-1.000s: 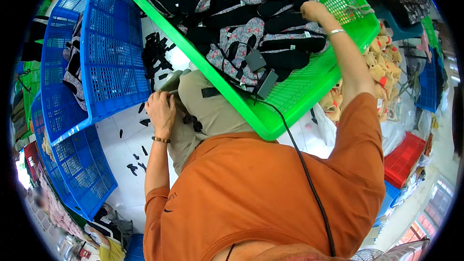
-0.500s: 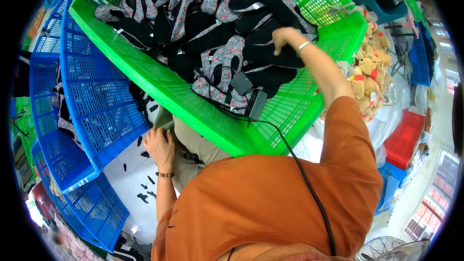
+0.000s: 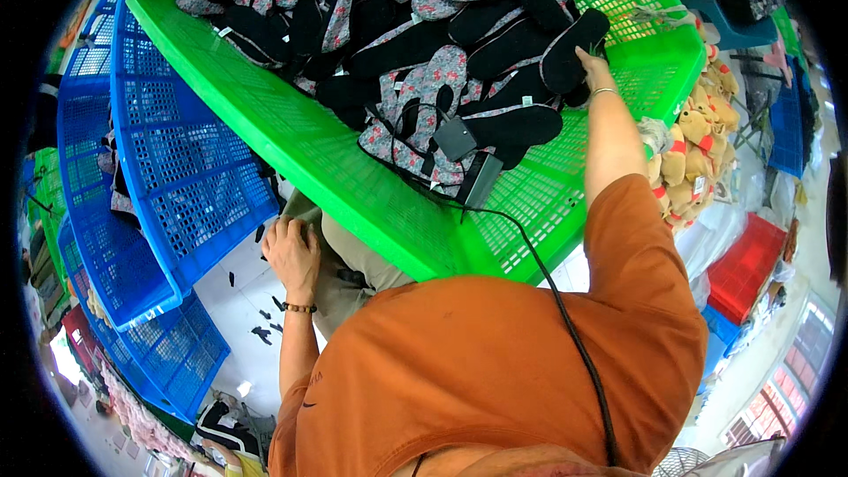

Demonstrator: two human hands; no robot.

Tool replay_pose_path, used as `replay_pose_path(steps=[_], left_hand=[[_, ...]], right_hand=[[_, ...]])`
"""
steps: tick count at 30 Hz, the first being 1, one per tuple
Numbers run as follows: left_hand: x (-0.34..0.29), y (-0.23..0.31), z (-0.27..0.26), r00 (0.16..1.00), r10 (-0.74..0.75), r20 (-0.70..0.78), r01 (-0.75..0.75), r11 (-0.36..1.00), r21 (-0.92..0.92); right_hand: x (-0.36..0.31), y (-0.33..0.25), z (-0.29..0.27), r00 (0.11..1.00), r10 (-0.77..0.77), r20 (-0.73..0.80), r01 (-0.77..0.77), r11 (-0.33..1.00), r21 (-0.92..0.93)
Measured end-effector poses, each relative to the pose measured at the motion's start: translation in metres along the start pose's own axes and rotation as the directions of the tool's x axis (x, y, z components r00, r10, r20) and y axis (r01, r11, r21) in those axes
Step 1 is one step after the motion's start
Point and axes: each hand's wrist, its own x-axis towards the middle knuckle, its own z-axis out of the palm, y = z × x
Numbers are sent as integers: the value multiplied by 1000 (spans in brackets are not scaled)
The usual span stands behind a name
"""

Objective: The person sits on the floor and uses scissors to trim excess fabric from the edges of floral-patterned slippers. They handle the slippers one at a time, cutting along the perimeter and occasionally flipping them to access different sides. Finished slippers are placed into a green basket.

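A large green plastic basket (image 3: 309, 185) in front of me holds a heap of fabric slippers (image 3: 415, 115) with black soles and grey floral cloth. At the basket's right side my right hand (image 3: 594, 71) is closed on one slipper (image 3: 572, 51), its black sole facing up. Most of the fingers are hidden behind that slipper. My left hand (image 3: 292, 256) rests by my knee, next to a blue crate. It holds nothing that I can see, and its fingers are bent loosely and apart. A black adapter box (image 3: 455, 139) with a cable lies on the slippers.
Blue crates (image 3: 190, 159) stand at the left, some with slippers in them. Tan plush toys (image 3: 698, 137) are piled to the right of the basket. A black cable (image 3: 565, 318) runs over my shirt into the basket. Dark scraps (image 3: 261, 334) lie on the white floor.
My right hand has moved right toward the basket's side and now has a slipper in its grip. My left hand stays by my knee.
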Motion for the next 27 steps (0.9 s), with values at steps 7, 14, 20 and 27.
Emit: replay_pose_path(steps=[7, 14, 20, 27], left_hand=[[-2, -14, 2, 998, -60, -32, 54, 985, -163], [21, -41, -19, 958, -276, -75, 124, 637, -761], [119, 42, -112, 936, -47, -350, -309, 368, -877], [242, 156, -77, 791, 287, 540, 525, 136, -840]], right_hand=[[1, -3, 4, 990, 91, -106, -44, 923, 383], [-121, -32, 45, 972, 82, -222, 112, 669, 735], [-253, -122, 69, 891, 185, -414, 136, 762, 633], [-426, -147, 61, 876, -416, 244, 201, 776, 598]])
